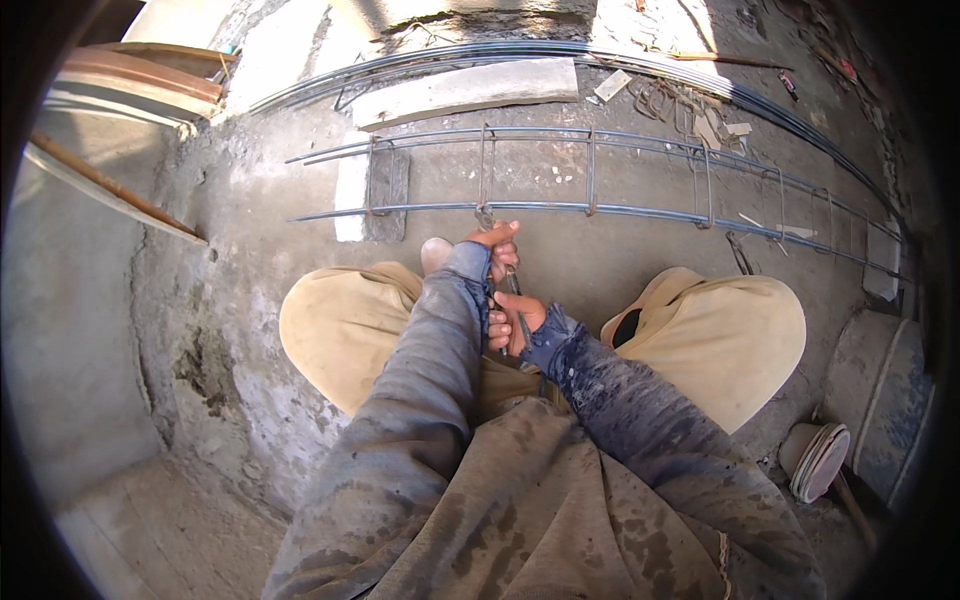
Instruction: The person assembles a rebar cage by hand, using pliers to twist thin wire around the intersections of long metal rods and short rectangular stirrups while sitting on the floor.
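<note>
A pair of dark metal pincers (pixel 514 283) reaches up to the near bar of a long rebar cage (pixel 440 207). Its head meets the bar where a square stirrup (pixel 487 170) crosses it. My left hand (pixel 494 245) is closed round the upper part of the pincers, just below the bar. Closer to my body, my right hand (pixel 515 322) wraps round the handles. Any tie wire at the joint is too small to make out. The cage's left end rests on a pale block (pixel 352 195), with more stirrups spaced along to the right.
Beyond the cage lie a long whitish plank (pixel 470 92) and a bundle of loose bars (pixel 680 68). Bent wire scraps (pixel 655 105) sit at the back right. A drum (pixel 875 390) and a small bucket (pixel 815 460) stand at lower right. Timber (pixel 115 190) leans at left.
</note>
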{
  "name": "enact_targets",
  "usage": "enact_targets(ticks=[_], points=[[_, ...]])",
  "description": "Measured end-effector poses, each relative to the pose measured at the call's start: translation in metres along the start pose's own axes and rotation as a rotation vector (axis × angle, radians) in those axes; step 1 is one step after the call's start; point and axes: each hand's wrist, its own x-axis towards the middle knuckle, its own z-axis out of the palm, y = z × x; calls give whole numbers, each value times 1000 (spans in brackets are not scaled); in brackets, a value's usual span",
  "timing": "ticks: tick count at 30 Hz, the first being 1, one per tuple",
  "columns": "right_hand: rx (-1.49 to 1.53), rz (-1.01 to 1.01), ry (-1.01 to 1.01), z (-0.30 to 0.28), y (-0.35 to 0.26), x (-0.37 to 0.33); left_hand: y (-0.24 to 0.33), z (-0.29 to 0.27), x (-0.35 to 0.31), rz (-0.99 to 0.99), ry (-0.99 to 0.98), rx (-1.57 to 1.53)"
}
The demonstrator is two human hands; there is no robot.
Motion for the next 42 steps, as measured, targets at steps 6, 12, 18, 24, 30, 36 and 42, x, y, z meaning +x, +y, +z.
enact_targets(ticks=[6,12,18,24,30,36,42], points=[[-230,-91,351,36,8,-4,-6,-14,0,-4,-168,-128],[-278,-80,379,37,5,-2,-6,-13,3,-30,-273,-184],[-560,-6,499,22,-8,-1,-6,12,-8,133,302,428],[-915,9,843,48,5,13,2,-19,18,308,655,1421],[-2065,-310,999,-36,12,30,8,47,7,-74,692,1122],[-1219,-276,725,27,23,11,19,13,11,-194,593,801],[-75,-203,186,31,20,-10,21,-14,10,-234,80,246]])
